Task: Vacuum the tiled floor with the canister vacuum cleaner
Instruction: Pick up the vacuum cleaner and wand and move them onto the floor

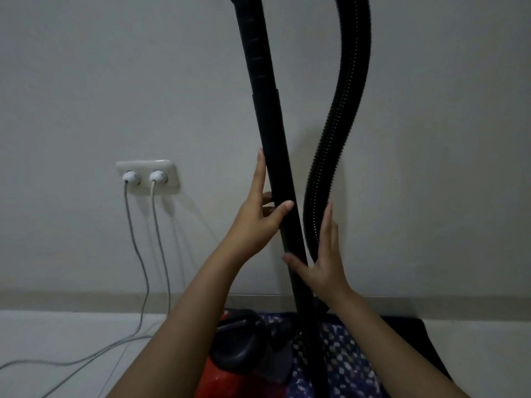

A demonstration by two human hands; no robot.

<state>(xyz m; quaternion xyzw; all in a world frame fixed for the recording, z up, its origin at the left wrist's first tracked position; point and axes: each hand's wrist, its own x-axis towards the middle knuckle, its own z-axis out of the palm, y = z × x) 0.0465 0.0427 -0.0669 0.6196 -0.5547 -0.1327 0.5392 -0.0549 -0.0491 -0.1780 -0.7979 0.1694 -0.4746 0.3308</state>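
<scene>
- The black wand (273, 156) of the vacuum stands nearly upright in the middle of the view, leaning a little so that its top sits further left than its foot, and it runs out of the top of the picture.
- The left hand (257, 216) is on the wand's left side at mid-height: forefinger stretched up along the tube, thumb crossing over its front. The grip is loose, fingers spread, not closed around it.
- The right hand (323, 268) sits lower, on the wand's right side. Its thumb touches the front of the tube and its fingers reach up between the wand and the hose; this grip is spread too, nothing clamped.
- The ribbed black hose (342, 116) hangs just right of the wand, curving down from the top edge and passing behind the right hand.
- Down below, between the forearms, there is the red canister (227, 372) with its dark handle, sitting on the floor close to the wall.
- A patterned blue cloth (344, 360) lies beside the canister, under the foot of the wand.
- On the wall at left, a white double socket (148, 177) carries two plugs, and their pale cables (143, 271) drop down and trail off left across the light floor (57, 334).
</scene>
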